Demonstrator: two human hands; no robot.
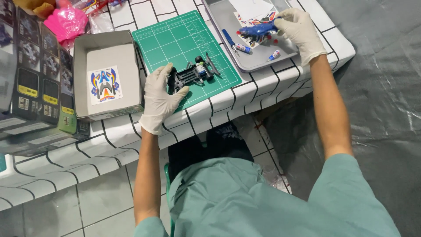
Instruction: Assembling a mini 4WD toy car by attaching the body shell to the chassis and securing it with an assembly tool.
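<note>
We take the green cutting mat (175,39) as our landmark; it lies on the bench (131,131), which wears a white cover with black grid lines.

On the mat's near part sits a black toy car chassis (193,73) with black wheels and a small blue-and-silver part in its middle. Our left hand (158,94), in a white glove, rests at the mat's near left corner, fingers curled loosely around the chassis's end and touching it; the palm is partly open rather than clenched.

To the right of the mat lies a grey metal tray (258,61). Over it our right hand (300,28), also gloved in white, pinches a blue toy car body shell (258,30) between thumb and fingers, holding it just above the tray. Beneath the shell we see a colourful sticker sheet (254,19) lying in the tray, along with a blue-handled tool (229,38) and two small blue-and-white tubes (242,48), one nearer the mat and one nearer the tray's front edge.

Just left of the mat stands an open grey cardboard box (107,44), with another sticker sheet (104,84) lying flat inside it. Farther left of the mat, beyond the box, sits a stack of printed boxes (35,66), and at the far left corner a crumpled pink bag (66,22).
</note>
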